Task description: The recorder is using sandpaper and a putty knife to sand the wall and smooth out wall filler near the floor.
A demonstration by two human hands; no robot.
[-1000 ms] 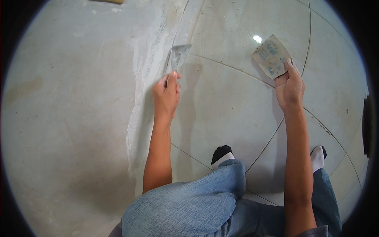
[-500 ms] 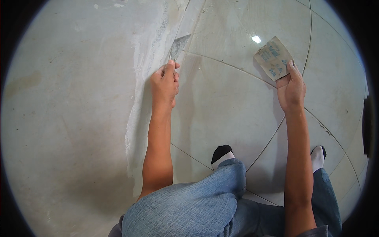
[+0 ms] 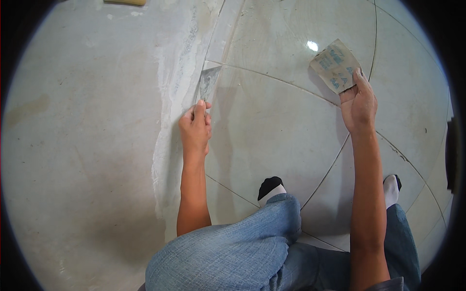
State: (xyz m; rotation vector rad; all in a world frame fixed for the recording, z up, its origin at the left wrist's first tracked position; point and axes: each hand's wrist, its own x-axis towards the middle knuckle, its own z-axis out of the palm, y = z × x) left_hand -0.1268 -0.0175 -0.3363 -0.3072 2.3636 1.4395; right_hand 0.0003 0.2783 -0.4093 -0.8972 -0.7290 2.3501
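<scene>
My left hand (image 3: 194, 126) is closed round the handle of a metal putty knife (image 3: 209, 80), its triangular blade pointing up along the seam between a plain grey surface (image 3: 97, 121) with rough white filler (image 3: 172, 106) and the pale floor tiles (image 3: 272, 116). Whether the blade touches the floor I cannot tell. To the right, my right hand (image 3: 357, 104) grips a square of beige sandpaper (image 3: 334, 65), its printed back facing up, thumb on top and fingers underneath, held over the tiles.
A wooden-coloured object (image 3: 124, 2) lies at the top edge on the left. My legs in blue jeans (image 3: 218, 257) fill the bottom, with socked feet (image 3: 272, 189) on the tiles. A dark object (image 3: 450, 155) shows at the far right rim.
My left hand with the putty knife went up, then came back down and slightly left. My right hand with the sandpaper has moved only slightly.
</scene>
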